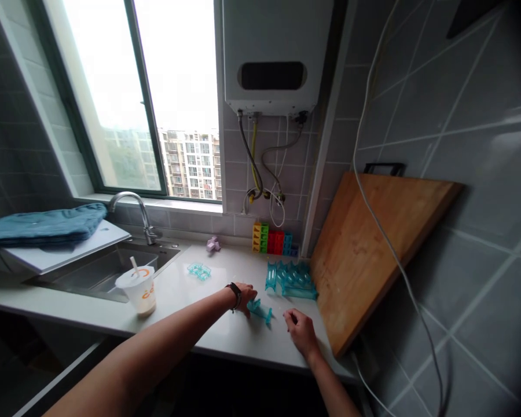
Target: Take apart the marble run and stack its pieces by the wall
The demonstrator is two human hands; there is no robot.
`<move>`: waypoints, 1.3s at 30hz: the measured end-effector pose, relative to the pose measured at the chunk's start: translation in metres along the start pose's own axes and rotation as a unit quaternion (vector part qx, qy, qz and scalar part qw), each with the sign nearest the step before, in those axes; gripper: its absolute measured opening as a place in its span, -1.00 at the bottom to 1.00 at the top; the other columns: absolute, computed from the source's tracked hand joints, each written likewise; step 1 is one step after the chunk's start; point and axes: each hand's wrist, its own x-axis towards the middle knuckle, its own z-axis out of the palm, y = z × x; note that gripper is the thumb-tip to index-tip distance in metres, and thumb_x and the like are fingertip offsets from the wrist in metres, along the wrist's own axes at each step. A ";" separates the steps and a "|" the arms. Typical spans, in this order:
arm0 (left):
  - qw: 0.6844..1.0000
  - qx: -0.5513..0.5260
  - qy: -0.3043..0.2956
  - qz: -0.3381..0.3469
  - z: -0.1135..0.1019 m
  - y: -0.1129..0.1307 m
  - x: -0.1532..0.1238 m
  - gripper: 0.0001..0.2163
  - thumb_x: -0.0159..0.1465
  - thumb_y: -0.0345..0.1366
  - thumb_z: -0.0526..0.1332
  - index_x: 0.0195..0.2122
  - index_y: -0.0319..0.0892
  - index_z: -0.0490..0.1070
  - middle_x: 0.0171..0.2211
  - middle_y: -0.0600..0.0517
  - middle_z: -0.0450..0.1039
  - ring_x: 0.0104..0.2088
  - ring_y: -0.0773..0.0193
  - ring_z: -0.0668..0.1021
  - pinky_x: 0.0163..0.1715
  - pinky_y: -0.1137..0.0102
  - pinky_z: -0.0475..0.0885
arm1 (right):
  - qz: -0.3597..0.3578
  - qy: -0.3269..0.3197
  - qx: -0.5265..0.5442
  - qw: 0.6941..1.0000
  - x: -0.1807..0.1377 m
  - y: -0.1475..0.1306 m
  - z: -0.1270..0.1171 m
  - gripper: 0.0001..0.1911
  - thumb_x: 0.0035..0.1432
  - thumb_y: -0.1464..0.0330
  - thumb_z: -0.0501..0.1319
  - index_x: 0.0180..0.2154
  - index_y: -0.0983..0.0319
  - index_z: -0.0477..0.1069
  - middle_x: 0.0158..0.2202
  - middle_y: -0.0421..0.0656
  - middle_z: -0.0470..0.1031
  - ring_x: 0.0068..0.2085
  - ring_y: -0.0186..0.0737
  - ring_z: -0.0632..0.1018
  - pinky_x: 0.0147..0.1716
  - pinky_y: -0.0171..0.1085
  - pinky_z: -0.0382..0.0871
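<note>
Two hands (244,295) (303,332), left touching teal piece (261,313)

Left hand (245,294) + right hand (303,333) = 2, lower centre. 2 loose teal plastic pieces (261,313), centre; teal cluster (297,284), right of centre, piece count unclear. 1 drink cup (138,292), lower left. 1 faucet (146,219), left. 1 wooden cutting board (369,249), right.

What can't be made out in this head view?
All in the head view:
Left hand: its own back hides whether it grips the turquoise piece.
Right hand: its curled shape hides the palm.
Sink: the white panel covers part.
Cup: lettering curves out of sight.
</note>
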 end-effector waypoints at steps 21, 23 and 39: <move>0.975 -0.148 0.165 -0.002 0.041 0.018 -0.025 -0.62 0.15 -0.06 0.39 -0.07 -0.09 0.43 -0.11 -0.06 0.55 -0.16 0.08 0.60 -0.21 0.31 0.46 | -0.021 -0.017 -0.025 0.999 -0.001 0.004 0.005 -0.40 0.15 0.13 0.31 0.21 0.13 0.42 0.33 0.04 0.29 -0.24 -0.18 0.63 -0.17 -0.14 0.56; 0.968 -0.171 0.185 -0.004 0.048 0.021 -0.028 -0.65 0.17 -0.07 0.37 -0.09 -0.09 0.43 -0.11 -0.05 0.54 -0.18 0.09 0.59 -0.22 0.31 0.45 | -0.047 -0.055 -0.055 0.996 -0.003 0.002 0.004 -0.36 0.12 0.16 0.37 0.23 0.11 0.40 0.37 0.02 0.23 -0.13 -0.13 0.63 -0.09 -0.12 0.57; 0.919 -0.287 0.268 0.034 0.051 0.032 -0.048 -0.55 0.06 -0.09 0.52 -0.11 -0.09 0.44 -0.16 0.02 0.53 -0.17 0.13 0.56 -0.16 0.29 0.44 | -0.071 -0.106 -0.060 0.990 -0.005 -0.003 0.000 -0.37 0.10 0.21 0.42 0.21 0.10 0.41 0.16 -0.04 0.49 -0.13 -0.10 0.61 -0.04 -0.13 0.53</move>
